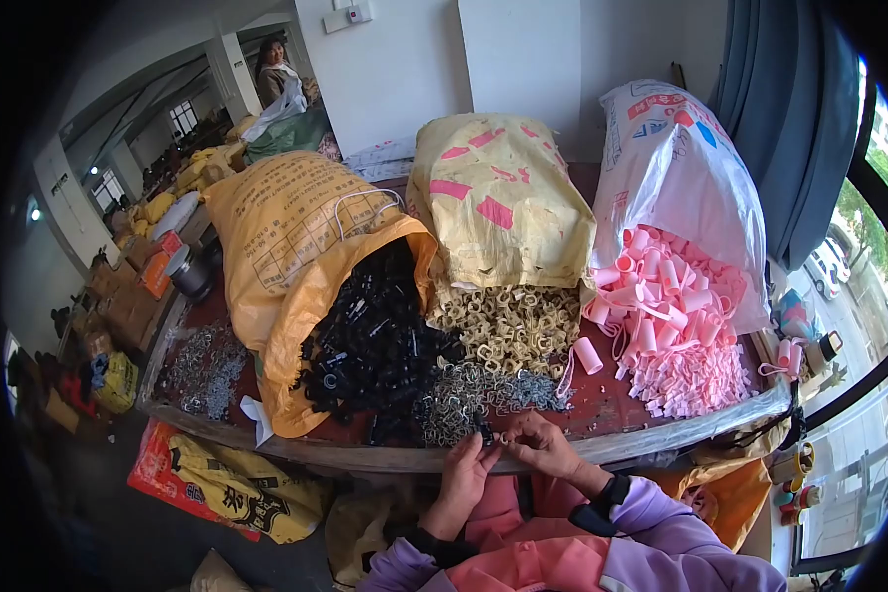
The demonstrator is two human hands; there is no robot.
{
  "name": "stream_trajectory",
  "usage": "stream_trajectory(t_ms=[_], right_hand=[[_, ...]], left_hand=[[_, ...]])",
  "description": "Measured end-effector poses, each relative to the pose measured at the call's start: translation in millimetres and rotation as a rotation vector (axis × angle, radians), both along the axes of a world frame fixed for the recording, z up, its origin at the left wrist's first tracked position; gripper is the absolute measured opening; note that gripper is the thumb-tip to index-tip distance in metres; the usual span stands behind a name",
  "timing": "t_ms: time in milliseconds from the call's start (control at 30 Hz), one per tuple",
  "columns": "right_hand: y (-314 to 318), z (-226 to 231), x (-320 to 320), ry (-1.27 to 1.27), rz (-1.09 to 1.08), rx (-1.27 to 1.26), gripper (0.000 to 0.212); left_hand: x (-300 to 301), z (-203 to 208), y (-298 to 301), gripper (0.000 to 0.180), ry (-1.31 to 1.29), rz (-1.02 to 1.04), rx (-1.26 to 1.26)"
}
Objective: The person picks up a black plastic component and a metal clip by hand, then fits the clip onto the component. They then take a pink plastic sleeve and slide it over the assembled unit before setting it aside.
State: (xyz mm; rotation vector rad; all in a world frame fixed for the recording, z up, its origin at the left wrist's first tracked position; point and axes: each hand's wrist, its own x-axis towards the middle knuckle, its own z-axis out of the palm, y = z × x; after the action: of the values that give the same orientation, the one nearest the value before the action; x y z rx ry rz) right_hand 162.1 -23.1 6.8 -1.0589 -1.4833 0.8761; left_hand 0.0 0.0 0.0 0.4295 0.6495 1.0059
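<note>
At the table's near edge, my left hand (462, 480) pinches a small black plastic piece (485, 432) between thumb and fingers. My right hand (547, 450) meets it from the right, its fingertips closed on something small and pale whose kind I cannot make out. Just beyond my fingers lies a heap of bent silvery metal wire pieces (461, 397), with small grey metal parts (533, 390) to its right. Left of these, black plastic parts (375, 340) spill from an orange woven sack (286, 237). Cream-coloured ring-shaped parts (513, 326) lie behind the metal heap.
A yellowish sack (503, 197) stands behind the cream parts. From a white sack (676, 148) spill pink tubes (661, 286) and small pink pieces (691, 380). Another metal heap (204, 370) lies far left, near a dark pot (189, 271). A person (278, 79) is in the background.
</note>
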Motion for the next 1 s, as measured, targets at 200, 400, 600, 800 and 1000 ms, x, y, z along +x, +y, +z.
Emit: stream_trajectory(t_ms=[200, 400, 600, 800, 1000], right_hand=[[5.4, 3.9, 1.6, -0.146, -0.037, 0.067, 0.011], [6.7, -8.1, 9.6, 0.19, -0.002, -0.167, 0.012], [0.2, -7.6, 11.1, 0.223, 0.049, -0.111, 0.015], [0.1, -2.2, 9.1, 0.145, 0.087, -0.087, 0.013], [2.2, 3.1, 9.2, 0.121, 0.108, -0.085, 0.013]], left_hand=[[4.7, -0.8, 5.3, 0.015, 0.014, -0.003, -0.013], [3.2, 11.7, 3.0, 0.014, 0.097, -0.08, -0.005], [1.7, 6.4, -2.2, 0.015, 0.184, -0.229, 0.016], [0.9, 5.0, 0.8, 0.019, 0.19, -0.26, 0.033], [1.6, 13.0, 3.0, 0.022, 0.207, -0.327, 0.042]])
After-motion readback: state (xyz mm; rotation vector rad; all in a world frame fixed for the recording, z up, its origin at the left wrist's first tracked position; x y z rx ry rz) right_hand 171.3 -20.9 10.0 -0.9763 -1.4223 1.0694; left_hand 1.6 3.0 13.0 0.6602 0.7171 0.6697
